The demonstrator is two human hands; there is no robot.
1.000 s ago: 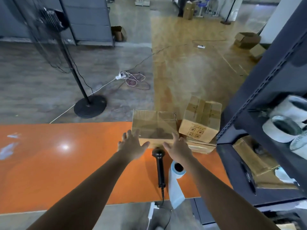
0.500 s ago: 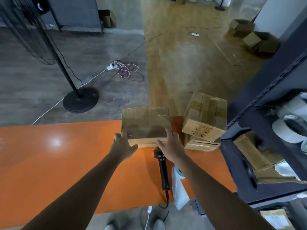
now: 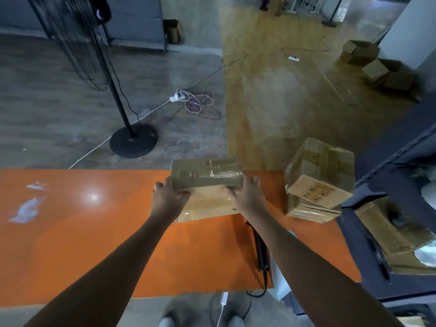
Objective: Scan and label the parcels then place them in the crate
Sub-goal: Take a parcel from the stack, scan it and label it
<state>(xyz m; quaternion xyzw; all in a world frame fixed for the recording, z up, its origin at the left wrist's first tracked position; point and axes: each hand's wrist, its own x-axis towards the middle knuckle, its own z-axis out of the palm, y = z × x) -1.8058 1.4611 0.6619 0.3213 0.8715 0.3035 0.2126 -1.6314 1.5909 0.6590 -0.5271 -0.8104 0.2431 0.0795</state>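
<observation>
A taped brown cardboard parcel (image 3: pixel 207 185) sits tilted at the far edge of the orange table (image 3: pixel 82 232), its near face turned toward me. My left hand (image 3: pixel 168 197) grips its left side and my right hand (image 3: pixel 247 197) grips its right side. A black handheld scanner (image 3: pixel 260 253) lies on the table under my right forearm, its head hidden. Two more parcels (image 3: pixel 318 180) are stacked at the table's right end. No crate is in view.
A dark metal shelf (image 3: pixel 401 185) with flattened cardboard stands at the right. The white label roll (image 3: pixel 280 284) pokes out by the table's near edge. A standing fan (image 3: pixel 132 142) and cables (image 3: pixel 195 102) are on the floor beyond the table.
Both hands went from reaching onto the parcel to gripping its sides. The parcel has tipped up and come nearer to me, now covering the scanner's head.
</observation>
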